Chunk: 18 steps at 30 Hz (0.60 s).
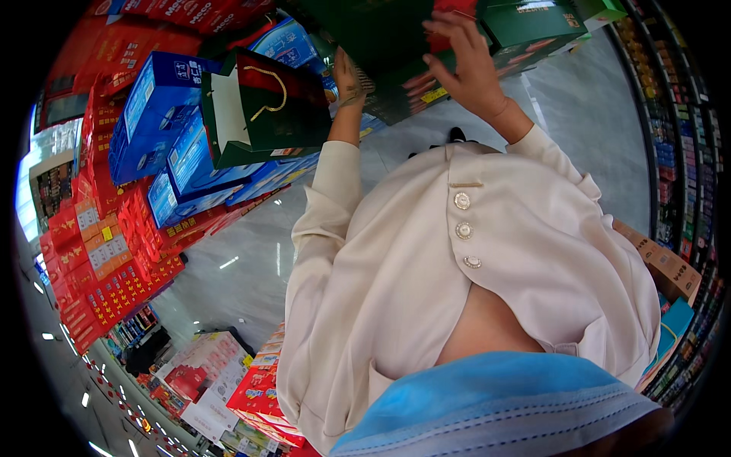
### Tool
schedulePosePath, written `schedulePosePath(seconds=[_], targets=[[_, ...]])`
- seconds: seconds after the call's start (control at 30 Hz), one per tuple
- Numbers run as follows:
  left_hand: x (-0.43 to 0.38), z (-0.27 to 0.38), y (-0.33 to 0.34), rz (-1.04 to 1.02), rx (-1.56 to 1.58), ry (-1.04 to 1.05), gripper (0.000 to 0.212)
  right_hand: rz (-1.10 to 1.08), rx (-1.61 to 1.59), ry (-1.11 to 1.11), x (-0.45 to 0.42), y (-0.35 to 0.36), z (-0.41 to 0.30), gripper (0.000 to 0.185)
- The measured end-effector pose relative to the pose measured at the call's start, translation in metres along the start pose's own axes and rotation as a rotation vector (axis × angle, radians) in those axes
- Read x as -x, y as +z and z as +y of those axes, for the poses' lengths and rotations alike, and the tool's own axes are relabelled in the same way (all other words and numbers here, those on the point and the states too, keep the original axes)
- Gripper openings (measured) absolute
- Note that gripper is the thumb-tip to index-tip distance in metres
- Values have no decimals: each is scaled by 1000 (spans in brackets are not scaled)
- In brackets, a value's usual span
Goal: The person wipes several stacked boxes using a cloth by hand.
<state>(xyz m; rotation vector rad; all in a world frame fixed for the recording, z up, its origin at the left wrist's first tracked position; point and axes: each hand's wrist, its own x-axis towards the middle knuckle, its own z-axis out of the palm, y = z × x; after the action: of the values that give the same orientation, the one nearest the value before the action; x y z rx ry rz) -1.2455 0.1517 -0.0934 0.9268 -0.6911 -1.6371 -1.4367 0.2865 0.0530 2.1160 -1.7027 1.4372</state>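
A large dark green gift box (365, 34) with a red panel stands before me at the top of the view. My left hand (347, 80) lies along its left edge, the fingers partly hidden, so a grip cannot be made out. Over the right part of the box, my right hand (471, 71) is raised and slightly blurred, fingers spread and nothing held. Left of my left hand, a dark green paper gift bag (308, 123) with a gold rope handle lies tilted on blue drink cartons (214, 151).
Red gift boxes (108, 240) are stacked at the left. Another green box (531, 28) stands at the upper right, bearing writing. Stocked shelves (674, 137) run along the right side. Grey tiled floor (245, 268) shows between the stacks, with more cartons (211, 371) at the lower left.
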Motion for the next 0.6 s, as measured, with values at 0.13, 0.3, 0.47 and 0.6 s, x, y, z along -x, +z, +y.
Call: schedulePosePath(seconds=[0.13,0.3,0.47,0.6], targets=[[35,1,-10,-127,-727,301,39,-271,-356,421,61,29,35,43],[87,-36,-22,-51,-646,293,37,-587,-799,643,91,65,38,54],[136,22,72,-366,-1009,-89,46,-882,-1145,1122,65,21,41,76],[126,18,142,-360,-725,-402,57,-725,-1295,1278,61,-23,87,55]])
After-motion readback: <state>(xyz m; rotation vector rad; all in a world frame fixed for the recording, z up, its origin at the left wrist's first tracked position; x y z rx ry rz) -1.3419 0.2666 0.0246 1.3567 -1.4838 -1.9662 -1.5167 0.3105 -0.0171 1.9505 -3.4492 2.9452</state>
